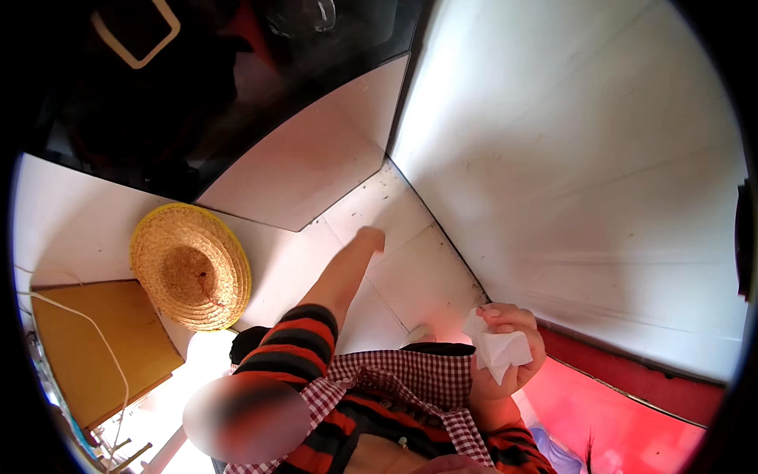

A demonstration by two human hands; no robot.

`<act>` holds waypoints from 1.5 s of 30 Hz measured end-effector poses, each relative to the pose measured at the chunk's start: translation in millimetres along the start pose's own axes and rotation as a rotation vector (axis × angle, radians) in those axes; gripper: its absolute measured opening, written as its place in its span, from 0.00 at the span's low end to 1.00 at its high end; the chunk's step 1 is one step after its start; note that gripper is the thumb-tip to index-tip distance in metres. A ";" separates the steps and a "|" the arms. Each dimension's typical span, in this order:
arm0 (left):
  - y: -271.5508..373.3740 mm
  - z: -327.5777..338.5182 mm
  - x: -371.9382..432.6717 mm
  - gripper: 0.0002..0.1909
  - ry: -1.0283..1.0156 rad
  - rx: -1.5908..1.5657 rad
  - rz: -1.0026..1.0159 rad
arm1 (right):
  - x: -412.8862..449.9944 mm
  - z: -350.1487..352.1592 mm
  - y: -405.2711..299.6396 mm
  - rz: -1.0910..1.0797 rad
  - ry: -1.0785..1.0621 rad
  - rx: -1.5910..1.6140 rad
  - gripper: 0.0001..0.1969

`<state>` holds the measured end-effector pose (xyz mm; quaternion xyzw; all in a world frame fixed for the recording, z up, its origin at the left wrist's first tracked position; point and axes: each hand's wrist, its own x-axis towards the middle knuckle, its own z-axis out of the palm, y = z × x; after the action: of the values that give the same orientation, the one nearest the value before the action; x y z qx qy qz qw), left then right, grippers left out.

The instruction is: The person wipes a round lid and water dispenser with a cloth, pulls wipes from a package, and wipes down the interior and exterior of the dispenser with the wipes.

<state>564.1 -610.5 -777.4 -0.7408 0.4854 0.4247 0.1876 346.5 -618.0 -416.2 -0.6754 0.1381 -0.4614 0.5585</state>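
Note:
My right hand (521,346), raised on the right, pinches a crumpled white paper tissue (503,351) between thumb and fingers. My left arm, in an orange-and-black striped sleeve (290,343), stretches forward over the pale tiled floor (408,266). At its end my left hand (371,238) is foreshortened and blurred; its fingers and anything in them cannot be made out. A red-and-white checked apron (408,373) covers my front. A pale shoe tip (419,335) shows just beyond the apron's edge.
A straw hat (228,260) with a yellow rim is at the left wall. Ahead stands a dark glossy panel (148,118) with a reflective lower part (320,154). A white wall (580,148) rises on the right, above a red panel (616,403). A tan board (100,343) and white cord (98,329) are at left.

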 end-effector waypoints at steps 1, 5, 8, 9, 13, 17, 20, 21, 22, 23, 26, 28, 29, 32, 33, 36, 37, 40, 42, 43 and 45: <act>12.7 9.5 -22.3 0.15 -0.050 0.124 0.094 | 1.9 -0.3 2.0 0.003 0.026 0.044 0.09; 21.0 16.3 -15.5 0.12 0.556 -0.314 0.313 | 5.6 4.6 4.7 0.064 -0.040 0.026 0.12; 35.2 -69.2 -50.3 0.12 1.083 -0.732 0.007 | 6.6 2.5 10.4 0.088 -0.004 0.071 0.11; 39.3 -95.7 -63.8 0.17 1.200 -1.071 -0.060 | 6.5 3.2 10.6 0.097 0.020 0.081 0.10; 86.1 -157.5 -86.8 0.26 1.730 -1.550 0.388 | -2.6 1.7 8.0 0.042 0.073 0.003 0.10; 176.4 -160.7 -131.8 0.33 1.718 -1.174 0.430 | -1.9 6.6 7.9 0.021 0.068 0.014 0.10; 165.6 -101.0 -87.1 0.35 1.449 -0.832 0.440 | -0.3 6.2 10.4 0.018 0.033 -0.026 0.09; 145.8 -78.3 -67.6 0.34 1.325 -0.866 0.403 | -0.5 7.4 11.8 0.051 0.057 -0.009 0.09; 107.4 -37.5 -13.6 0.32 0.935 -0.929 0.271 | -3.2 15.9 11.0 0.001 0.054 0.095 0.09; 89.3 -24.3 -8.4 0.29 0.716 -1.237 0.230 | -5.5 14.9 14.0 0.010 0.051 0.097 0.09; 55.2 -29.2 -61.7 0.26 0.472 -2.080 0.062 | -4.6 6.4 21.2 0.052 0.188 0.140 0.10; 32.2 -31.7 -81.7 0.25 0.286 -2.530 0.493 | 1.4 12.3 23.7 0.090 0.160 0.163 0.11; 29.4 -32.2 -90.6 0.25 0.292 -2.537 0.490 | 0.5 14.7 25.4 0.093 0.153 0.165 0.11; 22.4 -49.2 -106.0 0.20 0.253 -2.688 0.766 | 3.6 21.8 29.9 0.115 0.148 0.214 0.12; 23.7 -54.2 -108.0 0.17 0.302 -2.695 0.844 | 4.1 24.6 28.9 0.122 0.158 0.234 0.12; 20.9 -65.1 -120.7 0.11 0.375 -2.633 0.862 | 4.3 27.0 28.0 0.131 0.162 0.247 0.12; 20.4 -69.8 -125.4 0.09 0.396 -2.569 0.799 | 4.2 26.8 28.7 0.135 0.157 0.237 0.12; 21.2 -76.1 -132.1 0.06 0.587 -2.407 0.665 | 0.3 18.8 32.8 0.142 0.094 0.286 0.15; 23.9 -79.9 -136.1 0.05 0.643 -2.385 0.645 | -0.2 17.7 33.1 0.138 0.086 0.284 0.15; 25.0 -81.2 -137.8 0.05 0.699 -2.363 0.625 | -0.5 17.3 32.8 0.135 0.078 0.281 0.15; 21.7 -81.0 -139.6 0.06 0.732 -2.219 0.600 | -1.2 17.7 33.0 0.137 0.078 0.285 0.16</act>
<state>557.9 -598.2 -615.2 -0.4331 0.0337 0.4021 -0.8060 370.5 -617.2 -445.0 -0.5598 0.1386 -0.4629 0.6732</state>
